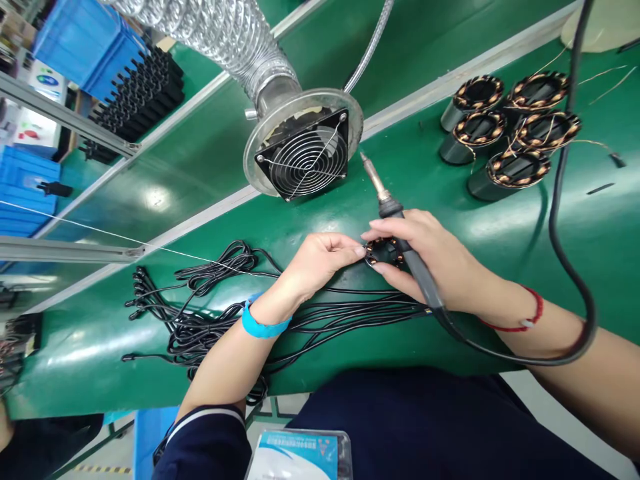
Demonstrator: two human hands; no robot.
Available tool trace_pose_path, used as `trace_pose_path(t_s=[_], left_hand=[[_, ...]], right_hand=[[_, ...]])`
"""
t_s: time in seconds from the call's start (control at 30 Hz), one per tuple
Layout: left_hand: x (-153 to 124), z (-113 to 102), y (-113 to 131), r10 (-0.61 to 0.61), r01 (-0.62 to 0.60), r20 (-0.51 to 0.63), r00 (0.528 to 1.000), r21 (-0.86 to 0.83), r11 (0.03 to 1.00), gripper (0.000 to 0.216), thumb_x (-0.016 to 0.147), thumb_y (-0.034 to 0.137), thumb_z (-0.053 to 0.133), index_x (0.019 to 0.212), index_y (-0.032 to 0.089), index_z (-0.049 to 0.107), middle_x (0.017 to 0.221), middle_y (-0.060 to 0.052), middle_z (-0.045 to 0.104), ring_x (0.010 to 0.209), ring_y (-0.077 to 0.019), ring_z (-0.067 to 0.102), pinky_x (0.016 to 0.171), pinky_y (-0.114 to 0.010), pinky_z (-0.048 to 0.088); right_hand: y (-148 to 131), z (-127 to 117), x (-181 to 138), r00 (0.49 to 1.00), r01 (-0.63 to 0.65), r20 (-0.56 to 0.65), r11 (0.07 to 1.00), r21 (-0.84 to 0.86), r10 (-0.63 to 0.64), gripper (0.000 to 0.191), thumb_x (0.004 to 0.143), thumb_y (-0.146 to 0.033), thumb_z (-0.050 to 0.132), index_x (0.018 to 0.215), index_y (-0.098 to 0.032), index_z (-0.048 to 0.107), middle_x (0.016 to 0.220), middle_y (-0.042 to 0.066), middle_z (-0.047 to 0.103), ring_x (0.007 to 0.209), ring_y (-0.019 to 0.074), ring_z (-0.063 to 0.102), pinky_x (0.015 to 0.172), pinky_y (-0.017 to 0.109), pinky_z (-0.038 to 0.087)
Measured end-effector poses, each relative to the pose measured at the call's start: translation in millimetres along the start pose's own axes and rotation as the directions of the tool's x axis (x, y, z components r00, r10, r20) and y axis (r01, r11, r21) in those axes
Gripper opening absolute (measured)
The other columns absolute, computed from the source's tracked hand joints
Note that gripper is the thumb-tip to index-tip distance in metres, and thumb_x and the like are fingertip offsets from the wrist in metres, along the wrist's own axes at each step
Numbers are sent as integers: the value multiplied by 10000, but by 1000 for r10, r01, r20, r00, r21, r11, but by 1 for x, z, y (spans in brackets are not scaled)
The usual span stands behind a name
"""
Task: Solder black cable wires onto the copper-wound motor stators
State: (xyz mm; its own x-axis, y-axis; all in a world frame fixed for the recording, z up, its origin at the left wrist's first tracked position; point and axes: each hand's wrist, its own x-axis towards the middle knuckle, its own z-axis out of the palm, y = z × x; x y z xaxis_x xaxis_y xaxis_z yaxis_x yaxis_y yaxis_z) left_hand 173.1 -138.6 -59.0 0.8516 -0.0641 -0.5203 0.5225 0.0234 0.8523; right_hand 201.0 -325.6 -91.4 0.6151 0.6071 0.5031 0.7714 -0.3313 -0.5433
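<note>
My right hand (434, 257) is closed round a soldering iron (395, 220) whose metal tip points up and away, towards the fan; the same fingers also touch a small copper-wound stator (384, 252) on the green mat. My left hand (320, 261) pinches that stator from the left side. A blue band circles my left wrist and a red cord my right. The iron's thick black cable (570, 200) loops off to the right and back under my right forearm.
A fume fan (304, 159) on a ribbed silver hose stands just beyond my hands. Several wound stators (510, 127) stand at the far right. A bundle of black leads (210, 313) lies left and under my left wrist. Blue crates and black parts sit at the far left.
</note>
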Motion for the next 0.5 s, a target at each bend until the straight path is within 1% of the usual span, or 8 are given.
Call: trace_pose_path(t_s=[0.1,0.17,0.2,0.23,0.3,0.37,0.43,0.5], left_hand=[[-1,-2,0,7,-7,29,1000,20,1000,261,618,353,816,624,142,663,507,42,532,492,-53,415,496,-194,321],[-2,-6,1,1,-4,46,999,52,999,285,701,412,744,644,144,665,485,52,467,448,-40,338,446,-189,242],[-2,-8,1,-4,-1,63,998,76,997,297,733,429,706,660,143,669,496,48,470,442,-40,327,435,-189,223],[-3,-8,0,-9,-1,93,996,108,994,295,754,427,678,678,142,674,518,39,494,445,-42,339,433,-188,226],[-3,-7,-2,-2,-35,189,982,190,981,247,774,369,652,689,138,671,571,20,552,476,-53,395,459,-187,284],[-3,-3,-4,53,-128,259,964,279,952,204,798,295,623,666,141,649,589,19,570,513,-65,433,512,-196,346],[-3,0,-4,147,-239,258,955,376,895,203,829,237,578,652,147,624,608,21,582,563,-81,470,572,-209,385],[-3,-4,0,245,-310,194,950,475,824,197,846,207,544,675,153,624,641,17,600,623,-99,500,609,-218,396]], right_hand=[[-3,4,0,999,-33,9,997,-65,33,334,856,-245,540,1189,-223,519,921,43,713,815,233,617,775,404,479],[-4,5,0,998,-58,-14,994,-90,57,298,864,-231,529,1162,-233,533,879,27,713,791,226,622,769,397,478],[-5,5,0,997,-68,-38,993,-93,65,295,864,-220,530,1159,-238,531,862,18,712,780,220,627,764,391,480],[-5,5,-1,995,-78,-68,993,-91,72,300,863,-204,533,1160,-242,525,848,10,712,770,214,631,755,382,483],[-8,7,0,987,-106,-126,992,-73,96,325,862,-169,536,1176,-247,508,834,1,713,769,205,641,738,367,494],[-11,9,0,979,-146,-149,988,-47,138,336,869,-156,533,1189,-252,499,834,0,715,788,203,656,742,366,511],[-13,11,1,972,-196,-139,980,-20,191,329,880,-171,534,1196,-257,504,860,9,719,836,207,676,773,378,531],[-13,11,1,959,-239,-149,971,23,240,342,885,-186,539,1219,-254,506,915,23,724,883,206,693,809,383,547]])
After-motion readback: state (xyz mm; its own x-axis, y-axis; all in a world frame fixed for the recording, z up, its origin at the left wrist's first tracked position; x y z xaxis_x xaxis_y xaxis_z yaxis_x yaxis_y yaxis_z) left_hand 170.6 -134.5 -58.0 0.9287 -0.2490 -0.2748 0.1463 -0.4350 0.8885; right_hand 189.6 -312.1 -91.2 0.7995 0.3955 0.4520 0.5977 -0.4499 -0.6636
